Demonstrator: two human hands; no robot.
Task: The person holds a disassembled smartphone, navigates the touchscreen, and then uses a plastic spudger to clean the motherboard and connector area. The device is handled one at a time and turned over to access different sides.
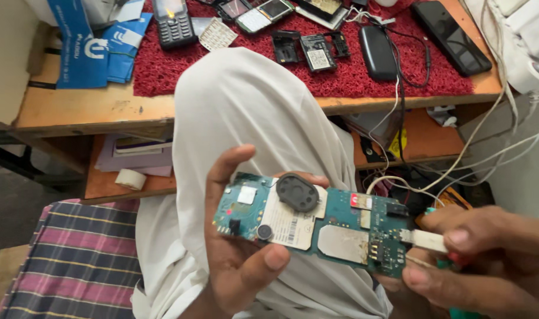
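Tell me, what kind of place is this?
Probably a small phone repair bench. A green bare phone circuit board is held in the left hand. Opened phones and loose parts lie on a red fuzzy mat on a wooden table, with tangled white cables hanging beside it.

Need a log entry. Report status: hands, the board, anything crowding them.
Left hand gripping green circuit board. Right hand pinching white connector at board's right end. Loose white cables hang close behind; nothing between the hands.

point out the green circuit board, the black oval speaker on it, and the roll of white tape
green circuit board (339, 208), head view, bare green middle
black oval speaker (297, 192), head view, its centre
roll of white tape (130, 179), head view, outer side
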